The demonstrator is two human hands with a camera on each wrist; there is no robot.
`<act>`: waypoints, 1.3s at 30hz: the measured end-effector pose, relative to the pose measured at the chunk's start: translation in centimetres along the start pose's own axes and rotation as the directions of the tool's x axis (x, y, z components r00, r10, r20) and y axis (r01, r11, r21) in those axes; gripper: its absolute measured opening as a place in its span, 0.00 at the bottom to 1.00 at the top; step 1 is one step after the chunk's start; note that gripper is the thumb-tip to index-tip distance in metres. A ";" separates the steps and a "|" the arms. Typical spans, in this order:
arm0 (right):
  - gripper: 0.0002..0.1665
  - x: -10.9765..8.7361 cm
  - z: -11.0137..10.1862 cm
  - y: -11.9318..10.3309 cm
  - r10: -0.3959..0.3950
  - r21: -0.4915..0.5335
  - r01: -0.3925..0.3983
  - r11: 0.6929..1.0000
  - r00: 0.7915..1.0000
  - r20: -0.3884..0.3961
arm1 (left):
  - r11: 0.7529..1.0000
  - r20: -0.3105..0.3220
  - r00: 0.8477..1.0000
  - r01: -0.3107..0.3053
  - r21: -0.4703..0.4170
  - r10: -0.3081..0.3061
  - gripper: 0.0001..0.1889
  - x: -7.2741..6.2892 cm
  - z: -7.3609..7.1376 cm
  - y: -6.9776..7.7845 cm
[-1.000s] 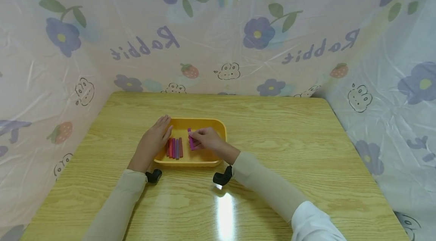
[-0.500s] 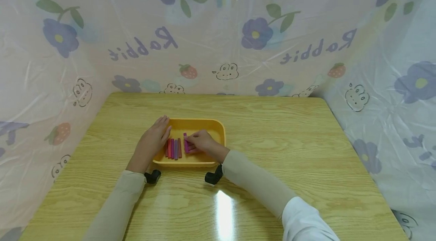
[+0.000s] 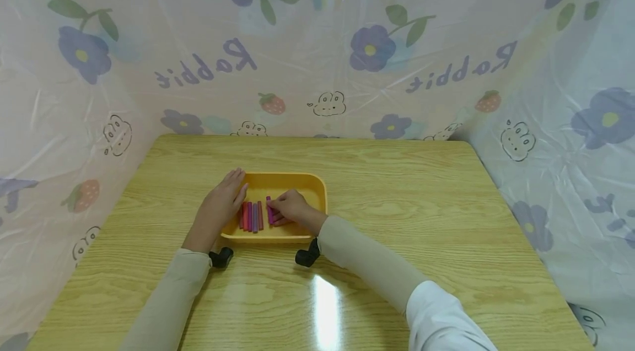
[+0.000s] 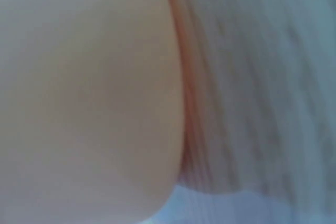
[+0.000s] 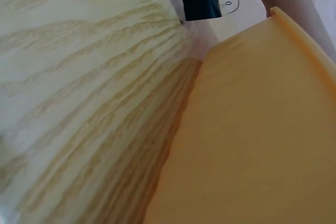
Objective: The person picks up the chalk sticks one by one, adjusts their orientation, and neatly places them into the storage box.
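A shallow yellow-orange tray (image 3: 278, 238) holds several slim crayon-like sticks. At its left lies a row of upright-pointing sticks (image 3: 250, 216) in reds, magenta and purple, side by side. My left hand (image 3: 222, 202) rests along the tray's left end, fingers straight. Inside the tray, right of the row, my right hand (image 3: 292, 205) pinches a magenta stick (image 3: 270, 217) between thumb and fingers. Under that hand lie a few reddish sticks (image 3: 280, 222), partly hidden. The right wrist view is filled by the outer wall of the tray (image 5: 252, 124).
The tray stands on a wood-grain table (image 3: 397, 241). A patterned sheet (image 3: 297, 64) with flowers and rabbits hangs behind and at both sides. Black wrist cameras sit at the left wrist (image 3: 221, 258) and right wrist (image 3: 307, 254). The left wrist view is blurred.
My right hand has moved left and slightly toward me with the magenta stick, bringing it closer to the row. The left hand has stayed on the tray's left end.
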State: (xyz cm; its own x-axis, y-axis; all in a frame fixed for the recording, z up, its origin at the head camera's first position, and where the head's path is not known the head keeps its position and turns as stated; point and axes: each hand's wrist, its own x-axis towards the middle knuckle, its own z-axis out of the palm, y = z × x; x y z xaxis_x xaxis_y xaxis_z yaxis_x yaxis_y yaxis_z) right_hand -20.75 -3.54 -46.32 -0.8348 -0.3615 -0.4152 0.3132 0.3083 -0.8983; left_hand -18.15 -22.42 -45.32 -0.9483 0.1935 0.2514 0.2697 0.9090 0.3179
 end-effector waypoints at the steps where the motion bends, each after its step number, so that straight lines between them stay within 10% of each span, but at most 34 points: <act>1: 0.16 0.0 0.0 0.0 -0.005 -0.006 0.005 1.000 1.000 0.000 | 1.000 0.001 1.000 -0.001 0.001 0.001 0.26 0.0 0.0 0.0; 39: 0.18 -0.2 0.3 0.0 -0.027 -0.103 0.025 0.994 0.999 -0.021 | 1.000 0.014 1.000 0.016 -0.011 -0.016 0.26 0.0 0.0 0.1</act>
State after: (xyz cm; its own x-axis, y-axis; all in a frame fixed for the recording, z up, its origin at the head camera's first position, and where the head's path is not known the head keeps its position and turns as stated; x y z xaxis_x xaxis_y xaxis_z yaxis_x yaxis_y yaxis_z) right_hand -20.46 -3.68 -46.28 -0.8525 -0.3510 -0.3874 0.2440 0.3882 -0.8887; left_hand -18.14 -22.30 -45.29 -0.9548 0.1840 0.2334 0.2562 0.9077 0.3322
